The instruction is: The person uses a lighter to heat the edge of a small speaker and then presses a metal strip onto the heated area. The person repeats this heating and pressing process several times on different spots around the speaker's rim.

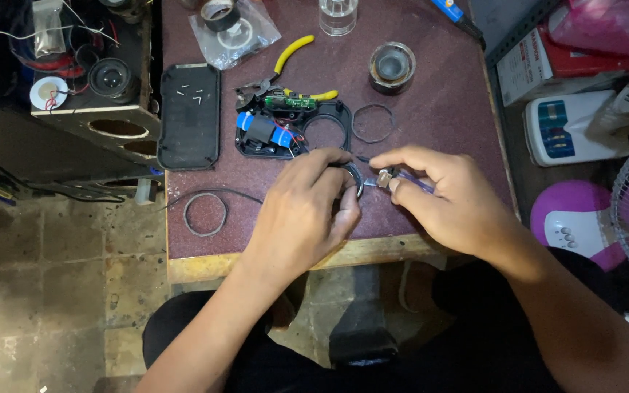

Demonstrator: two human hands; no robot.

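– What are the hands doing?
– In mid frame, the left hand [306,211] holds a small round ring part [353,179]. The right hand [442,196] pinches a thin tool [409,180], its tip touching the ring.
– Which step?
– Fixing the ring, I think. Next needs steady hands, just below the open black case [293,129] on the counter [438,109].

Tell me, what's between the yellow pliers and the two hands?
In the head view, an opened black casing lies between the pliers and the hands, left hand, right hand. It holds a green circuit board and a blue part.
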